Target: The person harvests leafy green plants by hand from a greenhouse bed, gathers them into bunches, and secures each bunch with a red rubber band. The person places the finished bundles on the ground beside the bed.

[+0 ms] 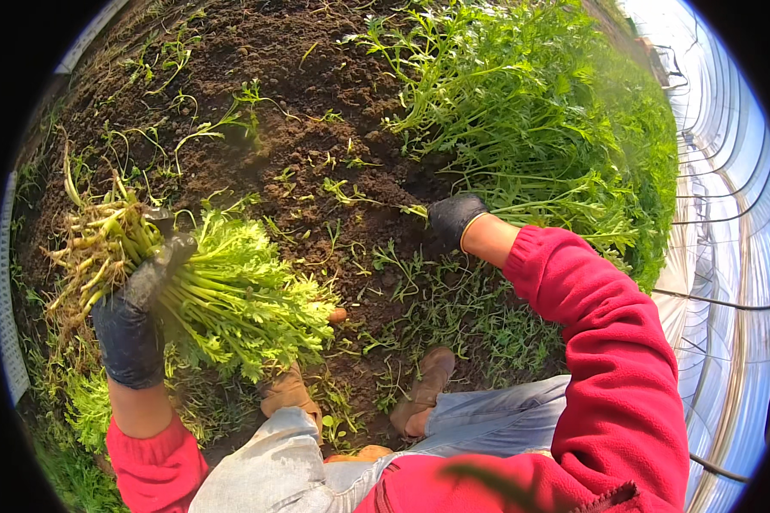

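Note:
My left hand [144,295], in a soiled dark glove, is closed around a bunch of leafy greens [250,288] at the left. The pale stems and soil-covered roots [96,256] point to the left and the feathery leaves to the right. My right hand [452,221], also in a dark glove, is low at the left edge of the standing greens [526,109]. A thin stem with yellowish-green leaves [414,210] lies at its fingertips. Its fingers are partly hidden, so whether they grip the stem cannot be told.
Bare brown soil [295,70] with scattered sprigs spreads ahead. Small weeds [475,320] cover the ground near my brown shoes [427,385]. Translucent plastic sheeting [718,256] on curved ribs runs along the right. A pale perforated strip [9,288] edges the far left.

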`<state>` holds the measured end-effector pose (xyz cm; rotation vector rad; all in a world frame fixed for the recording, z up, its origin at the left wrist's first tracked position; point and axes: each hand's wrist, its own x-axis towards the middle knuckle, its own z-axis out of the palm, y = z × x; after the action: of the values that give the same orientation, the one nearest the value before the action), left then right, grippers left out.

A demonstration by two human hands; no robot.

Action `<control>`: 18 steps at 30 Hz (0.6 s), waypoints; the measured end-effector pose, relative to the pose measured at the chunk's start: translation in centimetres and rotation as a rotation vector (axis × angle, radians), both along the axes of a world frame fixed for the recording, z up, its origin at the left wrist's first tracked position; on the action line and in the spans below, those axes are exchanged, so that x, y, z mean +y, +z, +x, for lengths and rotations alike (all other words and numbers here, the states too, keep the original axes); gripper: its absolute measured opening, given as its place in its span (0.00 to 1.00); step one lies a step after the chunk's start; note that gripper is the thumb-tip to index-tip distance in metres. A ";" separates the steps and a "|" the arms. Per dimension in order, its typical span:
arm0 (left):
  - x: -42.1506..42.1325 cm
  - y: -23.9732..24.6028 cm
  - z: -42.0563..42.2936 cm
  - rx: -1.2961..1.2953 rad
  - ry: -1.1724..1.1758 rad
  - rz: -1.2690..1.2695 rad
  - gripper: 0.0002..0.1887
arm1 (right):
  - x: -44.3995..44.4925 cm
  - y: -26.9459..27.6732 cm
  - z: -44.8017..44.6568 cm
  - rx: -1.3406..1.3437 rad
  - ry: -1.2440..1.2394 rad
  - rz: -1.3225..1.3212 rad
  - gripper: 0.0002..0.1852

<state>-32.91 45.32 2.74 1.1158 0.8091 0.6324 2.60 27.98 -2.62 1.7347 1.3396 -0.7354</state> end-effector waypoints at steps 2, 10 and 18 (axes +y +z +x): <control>-0.2 -0.1 0.1 0.092 -0.046 0.107 0.13 | 1.5 1.1 1.6 0.000 -0.021 0.122 0.11; -3.3 -1.8 5.1 -0.039 0.075 -0.510 0.20 | 0.4 -8.5 8.3 -0.010 -0.051 0.067 0.16; -6.4 -4.4 7.8 -0.308 -0.163 -0.841 0.13 | 10.6 5.5 1.7 0.251 0.170 0.285 0.09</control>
<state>-25.15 38.94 -1.62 0.2978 0.6093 0.2590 4.32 38.55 2.89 1.7588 1.8140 -0.7095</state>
